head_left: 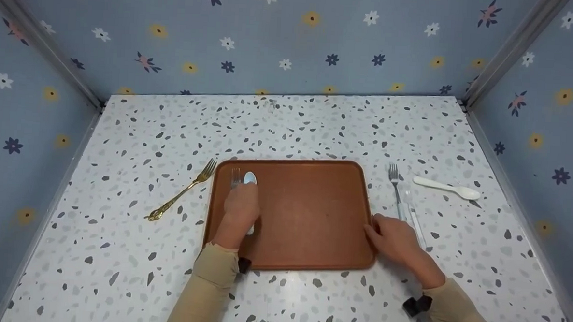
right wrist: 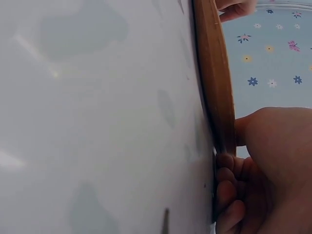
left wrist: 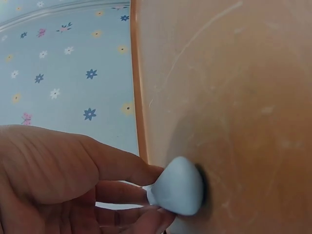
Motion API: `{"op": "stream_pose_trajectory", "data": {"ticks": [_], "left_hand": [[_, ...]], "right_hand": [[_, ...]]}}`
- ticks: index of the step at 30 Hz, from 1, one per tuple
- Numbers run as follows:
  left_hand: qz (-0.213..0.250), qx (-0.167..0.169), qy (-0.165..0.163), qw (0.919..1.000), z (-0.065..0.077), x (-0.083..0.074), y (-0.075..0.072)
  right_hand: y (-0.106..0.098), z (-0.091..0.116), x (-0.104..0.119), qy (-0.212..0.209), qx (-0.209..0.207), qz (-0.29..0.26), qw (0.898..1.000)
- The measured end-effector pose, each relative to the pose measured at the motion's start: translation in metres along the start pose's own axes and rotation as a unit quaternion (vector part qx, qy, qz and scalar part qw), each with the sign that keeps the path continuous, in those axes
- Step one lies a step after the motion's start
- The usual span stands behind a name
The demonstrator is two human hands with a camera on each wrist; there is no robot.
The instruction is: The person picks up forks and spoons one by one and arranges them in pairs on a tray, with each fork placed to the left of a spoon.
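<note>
A brown rectangular tray (head_left: 308, 210) lies on the speckled table. Over its left part, my left hand (head_left: 242, 202) pinches a pale spoon (head_left: 250, 178) between thumb and fingers. In the left wrist view, one broad, rounded pale end of the spoon (left wrist: 183, 187) shows close above the tray surface. A fork's tines (head_left: 236, 175) show beside the spoon; its handle is hidden by the hand, so whether it is held is unclear. My right hand (head_left: 396, 239) grips the tray's right rim, with the thumb on the rim and curled fingers along its outer side in the right wrist view.
Left of the tray lies a gold fork (head_left: 183, 190). On the right are a fork with a pale handle (head_left: 396, 182), a clear plastic utensil (head_left: 414, 215) and a white spoon (head_left: 445, 187). Flower-patterned walls (head_left: 291, 40) enclose the table at the back and sides.
</note>
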State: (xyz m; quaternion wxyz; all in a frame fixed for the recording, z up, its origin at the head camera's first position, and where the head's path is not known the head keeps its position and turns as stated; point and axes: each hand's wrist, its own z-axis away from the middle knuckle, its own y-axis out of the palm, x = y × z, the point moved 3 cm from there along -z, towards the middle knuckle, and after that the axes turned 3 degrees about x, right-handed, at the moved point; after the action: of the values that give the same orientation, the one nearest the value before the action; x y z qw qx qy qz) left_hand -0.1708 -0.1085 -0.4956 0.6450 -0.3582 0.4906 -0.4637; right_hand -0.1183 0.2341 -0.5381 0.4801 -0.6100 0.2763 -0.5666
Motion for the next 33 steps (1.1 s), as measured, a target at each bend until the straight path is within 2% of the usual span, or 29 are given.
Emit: {"op": "stream_pose_trajectory", "data": {"ticks": [3,10,16,23,28,33], "left_hand": [[0.006,0.017,-0.003,0.9998,0.000,0.005,-0.005],[0.020,0.051,0.009,0.9984,0.000,0.012,-0.003],[0.042,0.042,0.012,0.9981,-0.006,0.014,-0.005],[0.043,0.048,0.017,0.9978,-0.004,0.013,-0.003],[0.041,0.040,0.024,0.9981,-0.004,0.012,-0.004],[0.044,0.047,0.021,0.9977,-0.003,0.013,-0.003]], "right_hand": [[0.000,0.000,0.003,0.003,0.007,-0.006,1.000],[0.003,0.002,0.001,0.007,0.022,-0.002,1.000],[0.001,-0.001,0.001,0.008,0.003,0.001,1.000],[0.002,0.001,0.000,0.018,0.024,-0.002,1.000],[-0.001,0.000,0.000,0.017,0.015,0.001,1.000],[-0.002,-0.001,0.000,0.017,0.016,-0.001,1.000]]}}
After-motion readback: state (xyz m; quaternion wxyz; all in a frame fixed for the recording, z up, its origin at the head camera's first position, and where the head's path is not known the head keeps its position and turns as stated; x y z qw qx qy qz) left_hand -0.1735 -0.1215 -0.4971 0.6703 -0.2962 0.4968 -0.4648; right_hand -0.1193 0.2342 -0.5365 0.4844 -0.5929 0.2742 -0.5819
